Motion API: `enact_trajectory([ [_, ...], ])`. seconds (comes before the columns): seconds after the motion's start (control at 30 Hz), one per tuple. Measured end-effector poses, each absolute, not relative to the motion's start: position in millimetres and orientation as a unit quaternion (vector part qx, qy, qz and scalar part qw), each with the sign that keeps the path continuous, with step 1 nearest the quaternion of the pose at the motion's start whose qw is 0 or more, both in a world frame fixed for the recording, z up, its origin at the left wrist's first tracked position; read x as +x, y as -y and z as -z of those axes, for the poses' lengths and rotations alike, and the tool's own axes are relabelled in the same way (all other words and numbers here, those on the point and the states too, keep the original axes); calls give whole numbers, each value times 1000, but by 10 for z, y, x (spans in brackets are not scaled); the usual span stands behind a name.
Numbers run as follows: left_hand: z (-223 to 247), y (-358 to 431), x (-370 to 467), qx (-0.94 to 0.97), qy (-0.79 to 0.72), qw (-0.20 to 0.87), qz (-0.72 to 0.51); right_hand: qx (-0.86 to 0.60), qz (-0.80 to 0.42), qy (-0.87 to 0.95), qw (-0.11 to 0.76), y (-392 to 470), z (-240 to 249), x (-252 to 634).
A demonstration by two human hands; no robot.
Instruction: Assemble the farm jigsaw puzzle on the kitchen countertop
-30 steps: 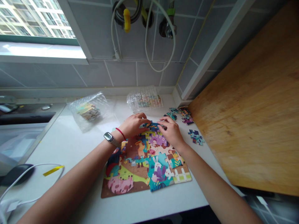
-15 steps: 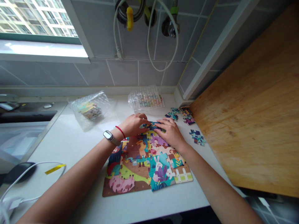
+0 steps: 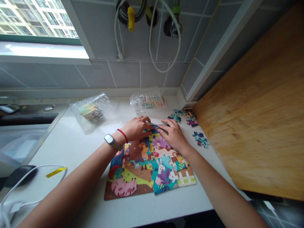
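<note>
A colourful jigsaw puzzle [image 3: 142, 171] of farm animals lies on the white counter, largely joined. Both hands are at its far edge. My left hand [image 3: 136, 128], with a watch and a red string bracelet at the wrist, has thumb and fingers closed around a dark blue puzzle piece [image 3: 155, 126], partly hidden. My right hand [image 3: 173, 134] rests on the far right part, its fingers spread and touching the same blue area. A joined teal section with a white rabbit [image 3: 163, 175] overlaps the puzzle's near right side.
Loose puzzle pieces [image 3: 200, 139] lie to the right, with more pieces [image 3: 188, 116] behind. Two clear plastic bags, one with pieces [image 3: 92, 110] and one with a picture card [image 3: 154, 103], stand at the back. A wooden board [image 3: 256, 110] leans at right; a white cable [image 3: 35, 166] lies at left.
My left fingers have shifted slightly, the thumb lower and the index finger stretched along the far edge. My right fingertips have moved a little. The puzzle looks unmoved.
</note>
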State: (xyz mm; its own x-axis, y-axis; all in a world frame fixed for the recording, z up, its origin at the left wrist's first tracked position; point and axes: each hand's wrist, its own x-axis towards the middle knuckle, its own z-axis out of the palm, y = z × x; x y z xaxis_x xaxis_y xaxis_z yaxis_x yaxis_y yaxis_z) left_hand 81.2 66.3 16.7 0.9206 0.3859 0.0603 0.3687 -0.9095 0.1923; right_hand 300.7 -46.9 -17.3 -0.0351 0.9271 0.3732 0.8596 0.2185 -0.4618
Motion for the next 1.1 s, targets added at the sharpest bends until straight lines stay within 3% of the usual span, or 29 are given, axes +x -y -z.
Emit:
enact_trajectory([
  [0.23,-171,-637,858,979,-172,97,-44,-633,-82,695,332,576,-80,2988],
  [0.53,-135,-642,887,973,-177,121,-80,-673,-110,717,144,1043,-268,2883],
  [0.8,-52,-610,945,968,-186,130,-104,-673,-156,710,134,847,-238,2963],
  [1.1,-12,-636,943,965,-187,144,-115,-672,-110,723,115,863,-260,2960],
])
